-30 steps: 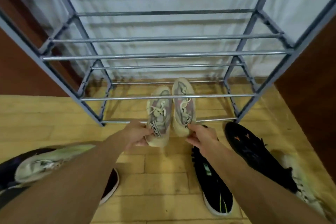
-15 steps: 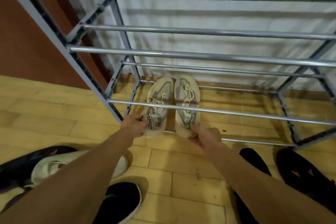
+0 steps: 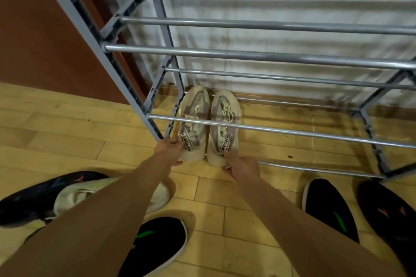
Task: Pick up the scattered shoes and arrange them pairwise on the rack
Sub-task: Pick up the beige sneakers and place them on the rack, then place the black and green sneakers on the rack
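Two beige mesh sneakers lie side by side, toes to the wall, on the lowest bars at the left end of the grey metal rack. My left hand grips the heel of the left beige sneaker. My right hand grips the heel of the right beige sneaker. On the floor near me lie a black shoe with a green stripe, its match at right, a pale green-white sneaker and a dark shoe with orange marks.
Another dark shoe lies at the far left under the pale sneaker. A red-brown panel stands left of the rack and a white sheet hangs behind it. The floor is yellow wood tile.
The pair of beige sneakers has been pushed further left and deeper along the lowest bars, with both hands still on the heels. The view has swung left toward the rack's left end.
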Available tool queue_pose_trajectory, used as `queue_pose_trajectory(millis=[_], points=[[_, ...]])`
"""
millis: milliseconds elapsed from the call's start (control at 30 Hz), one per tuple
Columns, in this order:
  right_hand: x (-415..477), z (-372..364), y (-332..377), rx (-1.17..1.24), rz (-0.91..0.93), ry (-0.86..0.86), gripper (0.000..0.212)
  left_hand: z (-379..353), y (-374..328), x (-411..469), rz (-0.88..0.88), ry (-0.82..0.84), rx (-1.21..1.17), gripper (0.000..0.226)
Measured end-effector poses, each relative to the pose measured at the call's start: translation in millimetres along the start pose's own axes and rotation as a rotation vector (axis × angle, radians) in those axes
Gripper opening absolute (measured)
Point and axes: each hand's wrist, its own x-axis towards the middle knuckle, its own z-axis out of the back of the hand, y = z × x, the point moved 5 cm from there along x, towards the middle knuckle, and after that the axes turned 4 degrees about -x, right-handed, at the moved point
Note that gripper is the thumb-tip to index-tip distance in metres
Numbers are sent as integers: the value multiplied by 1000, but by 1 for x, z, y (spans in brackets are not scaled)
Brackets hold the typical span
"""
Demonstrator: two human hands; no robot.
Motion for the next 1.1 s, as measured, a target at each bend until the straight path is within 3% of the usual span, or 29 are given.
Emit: queue_pose_trajectory(millis=[167, 267, 367, 433, 533, 633, 867, 1067, 1100], points=[[-4, 5, -1, -156, 95, 23, 14, -6, -7, -9, -3, 59, 169, 38], [-17, 26, 4, -427, 194, 56, 19, -8, -16, -26, 3, 4, 280, 37], [-33, 66, 5, -672, 226, 112, 24, -19, -23, -52, -41, 10, 502, 53], [-41, 92, 7, -866, 233, 132, 36, -28, -23, -79, -59, 95, 708, 62], [-67, 149, 8, -945, 233, 94, 34, -52, -18, -131, -76, 330, 925, 66], [-97, 203, 12, -1040, 271, 46, 33, -79, -26, -185, -193, 511, 962, 44], [-136, 304, -5, -951, 178, -35, 41, -138, -34, -292, -337, 820, 1086, 41], [-128, 328, -51, -797, 135, -79, 47, -186, 22, -297, -266, 826, 1077, 36], [-123, 325, -62, -799, 125, -54, 46, -190, 40, -291, -218, 828, 1073, 50]])
